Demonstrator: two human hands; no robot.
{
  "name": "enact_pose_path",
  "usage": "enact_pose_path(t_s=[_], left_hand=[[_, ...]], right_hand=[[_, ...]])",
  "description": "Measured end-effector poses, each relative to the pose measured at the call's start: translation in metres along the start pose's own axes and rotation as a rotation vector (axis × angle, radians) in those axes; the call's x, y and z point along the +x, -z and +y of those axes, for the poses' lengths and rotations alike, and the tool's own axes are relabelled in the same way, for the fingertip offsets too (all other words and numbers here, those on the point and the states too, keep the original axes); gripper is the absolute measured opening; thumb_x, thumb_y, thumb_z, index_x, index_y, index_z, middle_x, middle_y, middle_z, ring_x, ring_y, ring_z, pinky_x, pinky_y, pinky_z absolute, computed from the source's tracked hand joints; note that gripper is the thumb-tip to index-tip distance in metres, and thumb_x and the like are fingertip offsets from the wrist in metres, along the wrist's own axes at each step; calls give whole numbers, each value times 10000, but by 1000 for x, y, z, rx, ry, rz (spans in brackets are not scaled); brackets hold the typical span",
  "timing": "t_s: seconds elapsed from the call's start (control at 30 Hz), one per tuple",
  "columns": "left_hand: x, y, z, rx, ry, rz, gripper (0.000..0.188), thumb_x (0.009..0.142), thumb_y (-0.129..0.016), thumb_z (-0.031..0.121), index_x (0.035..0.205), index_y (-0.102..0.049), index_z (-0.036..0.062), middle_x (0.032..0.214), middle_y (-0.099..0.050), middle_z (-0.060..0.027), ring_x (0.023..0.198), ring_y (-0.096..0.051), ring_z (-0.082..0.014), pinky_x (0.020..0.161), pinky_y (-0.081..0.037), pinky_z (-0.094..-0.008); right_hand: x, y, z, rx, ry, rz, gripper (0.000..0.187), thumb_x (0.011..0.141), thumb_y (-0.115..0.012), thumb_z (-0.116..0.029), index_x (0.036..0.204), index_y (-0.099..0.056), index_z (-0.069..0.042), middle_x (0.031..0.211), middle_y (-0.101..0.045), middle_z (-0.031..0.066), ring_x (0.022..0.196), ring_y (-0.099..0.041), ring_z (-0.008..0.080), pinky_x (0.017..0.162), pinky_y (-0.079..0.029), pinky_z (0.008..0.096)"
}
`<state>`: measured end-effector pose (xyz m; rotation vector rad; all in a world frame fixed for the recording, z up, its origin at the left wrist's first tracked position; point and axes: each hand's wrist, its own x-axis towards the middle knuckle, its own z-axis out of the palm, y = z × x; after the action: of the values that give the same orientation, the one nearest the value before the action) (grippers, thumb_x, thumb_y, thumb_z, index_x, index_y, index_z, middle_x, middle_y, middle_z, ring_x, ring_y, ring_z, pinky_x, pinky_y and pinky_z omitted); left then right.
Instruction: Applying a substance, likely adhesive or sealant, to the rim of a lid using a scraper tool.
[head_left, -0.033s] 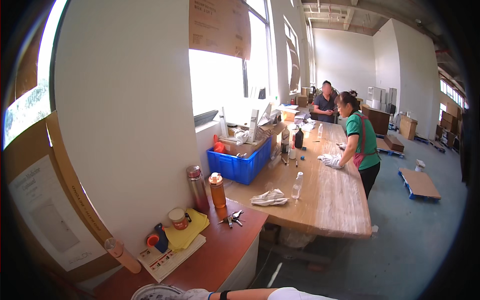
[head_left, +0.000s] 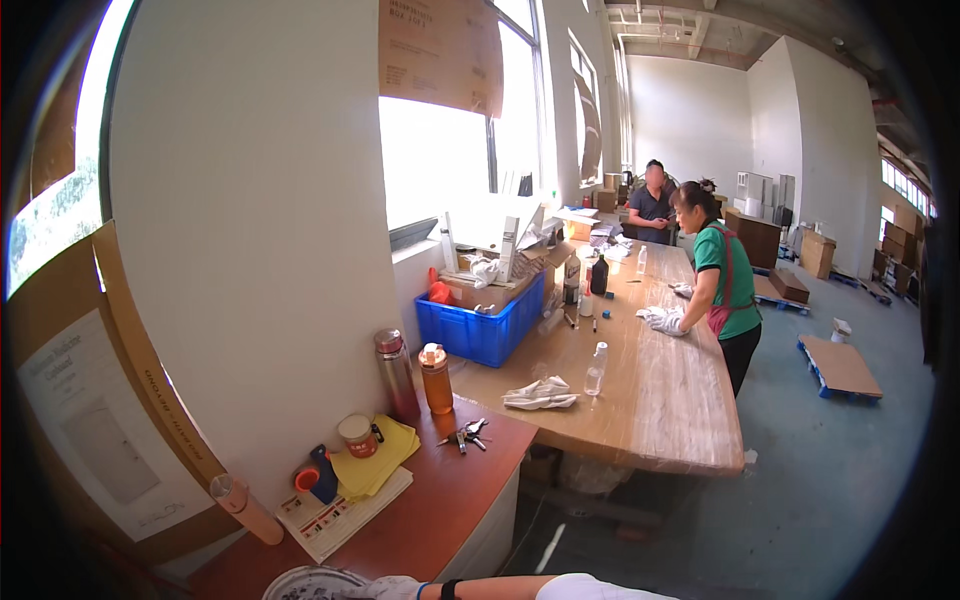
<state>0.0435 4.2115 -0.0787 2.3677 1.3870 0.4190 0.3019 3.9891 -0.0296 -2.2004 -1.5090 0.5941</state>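
Observation:
At the lower edge my right hand (head_left: 388,588) wears a pale glove, and its forearm reaches in from the right with a black band at the wrist. The hand lies against a round, dark-smeared container with a light rim (head_left: 318,573). Its fingers are cut off by the picture's edge, so whether they grip anything cannot be seen. My left hand is out of view. Beyond the container, a printed sheet (head_left: 340,528), yellow papers (head_left: 385,468), a blue tape dispenser (head_left: 322,485) and a lidded jar (head_left: 357,436) rest on the red-brown tabletop (head_left: 440,510).
Bottles (head_left: 436,380) and keys (head_left: 466,435) stand and lie at the tabletop's far end. A long wooden table (head_left: 660,420) adjoins it, bearing a blue crate (head_left: 470,335), white gloves (head_left: 541,393) and a clear bottle (head_left: 596,370). A co-worker in green (head_left: 735,270) wipes it.
My gloved hand and the container are almost where they were. The view has shifted very slightly, and the co-worker's gloved hand has barely moved.

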Motion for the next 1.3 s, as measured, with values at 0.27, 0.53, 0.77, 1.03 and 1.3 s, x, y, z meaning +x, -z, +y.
enact_pose_path(t_s=[0.27, 0.53, 0.77, 1.03, 1.3], left_hand=[[17, -25, -34, 148, 0, 89, 591, 887, -554, 412, 1339, -515, 34, 1244, -572, -274, 1142, -540, -437, 1012, -404, -485], [52, -119, -172, 298, -247, 396, 618, 896, -542, 422, 1352, -491, 8, 1305, -527, -278, 1208, -492, -433, 1048, -372, -478], [89, -185, -243, 372, -333, 500, 634, 906, -526, 445, 1354, -485, -1, 1331, -509, -279, 1247, -462, -430, 1067, -354, -478], [60, -118, -168, 365, -187, 303, 650, 920, -485, 459, 1377, -460, -3, 1350, -491, -287, 1273, -433, -433, 1095, -310, -482], [29, -58, -87, 99, 28, 8, 679, 943, -422, 495, 1430, -406, 22, 1454, -419, -229, 1359, -349, -396, 1146, -225, -455]], right_hand=[[11, -3, -4, 13, -28, -13, 505, 863, -514, -348, 1368, -522, -319, 1193, -651, 121, 1084, -617, 301, 952, -478, 396], [9, -2, -5, 168, 83, -80, 514, 968, -443, -264, 1476, -373, -295, 1403, -500, 139, 1234, -518, 327, 1062, -369, 376], [19, 3, 3, 160, 87, -124, 516, 970, -434, -285, 1481, -372, -253, 1408, -496, 142, 1238, -518, 326, 1050, -376, 384], [23, -3, -1, 170, 170, -70, 524, 966, -431, -268, 1485, -362, -263, 1388, -510, 162, 1221, -523, 336, 1045, -378, 386], [25, -11, 3, 228, 75, -142, 517, 971, -435, -281, 1483, -360, -280, 1354, -539, 165, 1196, -536, 344, 1022, -402, 389]])
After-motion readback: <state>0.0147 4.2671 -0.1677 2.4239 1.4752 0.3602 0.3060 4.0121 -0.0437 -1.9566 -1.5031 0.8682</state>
